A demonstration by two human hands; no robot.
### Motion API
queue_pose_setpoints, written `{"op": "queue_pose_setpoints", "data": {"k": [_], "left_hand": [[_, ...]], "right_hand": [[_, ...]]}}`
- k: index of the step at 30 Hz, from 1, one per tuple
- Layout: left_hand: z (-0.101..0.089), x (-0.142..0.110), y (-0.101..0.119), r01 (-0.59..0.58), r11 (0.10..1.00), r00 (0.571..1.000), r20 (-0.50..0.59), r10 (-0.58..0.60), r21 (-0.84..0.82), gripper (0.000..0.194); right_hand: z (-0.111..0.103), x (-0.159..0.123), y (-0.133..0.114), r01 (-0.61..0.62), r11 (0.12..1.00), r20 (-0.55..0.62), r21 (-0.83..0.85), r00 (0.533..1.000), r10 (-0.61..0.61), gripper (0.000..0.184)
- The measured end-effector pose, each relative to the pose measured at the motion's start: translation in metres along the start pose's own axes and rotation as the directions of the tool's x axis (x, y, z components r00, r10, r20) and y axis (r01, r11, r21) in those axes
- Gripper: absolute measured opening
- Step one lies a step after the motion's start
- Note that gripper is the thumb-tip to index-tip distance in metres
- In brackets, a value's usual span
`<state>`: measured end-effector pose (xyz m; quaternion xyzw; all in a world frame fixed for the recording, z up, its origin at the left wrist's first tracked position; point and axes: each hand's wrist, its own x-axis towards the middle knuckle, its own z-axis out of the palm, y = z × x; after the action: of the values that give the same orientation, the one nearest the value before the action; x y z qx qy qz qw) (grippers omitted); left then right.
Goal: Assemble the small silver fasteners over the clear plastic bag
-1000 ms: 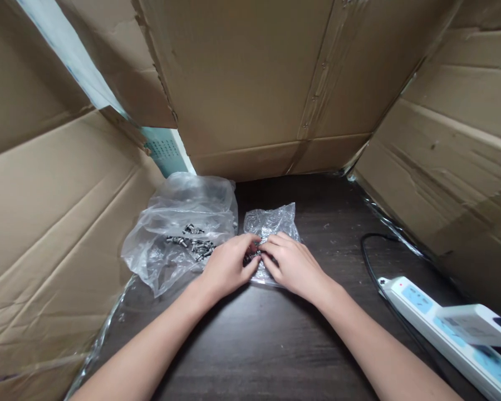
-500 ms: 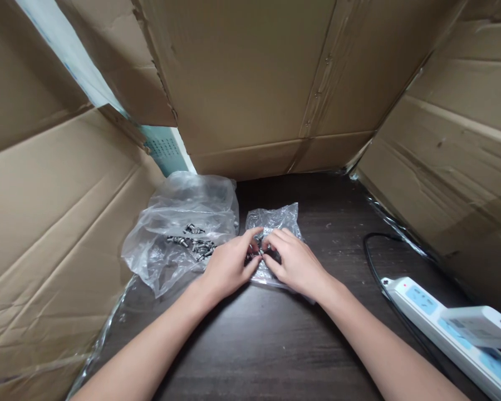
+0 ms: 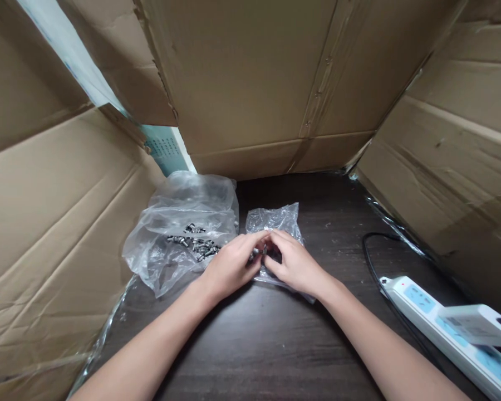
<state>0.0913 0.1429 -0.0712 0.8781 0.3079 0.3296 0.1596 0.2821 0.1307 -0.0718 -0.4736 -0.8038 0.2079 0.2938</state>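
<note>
Over a small clear plastic bag (image 3: 281, 216), my left hand (image 3: 234, 260) and my right hand (image 3: 294, 260) come together with curled fingers. My left hand pinches a small metal bolt (image 3: 256, 253) between thumb and fingers. At the bolt's right end, my right fingertips close on a tiny part too small to name. The fingertips of both hands nearly touch above it. Left of my left hand lies a larger clear plastic bag (image 3: 144, 253) with several loose metal bolts (image 3: 202, 248) in it. My hands hide the middle of the small bag.
A dark wood table (image 3: 250, 345) lies beneath. Cardboard walls (image 3: 254, 83) stand at the back and both sides. On the right lie a white power strip (image 3: 420, 298) with a white plug-in block (image 3: 480, 323) and a black cable (image 3: 369, 262).
My fingers have drawn closer together, and the index fingers now meet above the bolt. The bolt shows more clearly between my hands. The bags have stayed in place.
</note>
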Motion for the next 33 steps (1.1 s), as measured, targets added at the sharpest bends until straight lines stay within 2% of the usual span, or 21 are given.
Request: {"op": "queue_pose_setpoints", "data": {"k": [5,10,17,24,33], "left_hand": [[-0.004,0.000,0.001,-0.028,1.000,0.999,0.017,0.028,0.012,0.043],[-0.009,0.001,0.003,-0.039,0.999,0.999,0.016,0.040,-0.023,0.039],[-0.009,0.000,0.001,-0.032,0.999,0.999,0.003,0.032,-0.018,0.038],[-0.005,-0.001,0.002,0.047,0.998,0.998,-0.042,-0.048,-0.036,0.033],[-0.001,-0.001,-0.001,0.119,0.990,0.989,-0.079,-0.125,-0.080,0.019]], "right_hand": [[-0.002,0.002,-0.003,0.020,0.996,0.033,0.089,0.999,-0.023,0.016],[-0.006,0.004,-0.009,-0.075,0.987,0.010,0.140,0.997,0.074,0.008],[-0.010,0.004,-0.012,-0.192,0.930,0.020,0.313,0.980,0.196,0.012],[-0.008,0.004,-0.008,-0.214,0.851,-0.006,0.479,0.969,0.247,0.023],[-0.008,0.002,-0.014,-0.231,0.824,0.033,0.518,0.967,0.251,0.023]]}}
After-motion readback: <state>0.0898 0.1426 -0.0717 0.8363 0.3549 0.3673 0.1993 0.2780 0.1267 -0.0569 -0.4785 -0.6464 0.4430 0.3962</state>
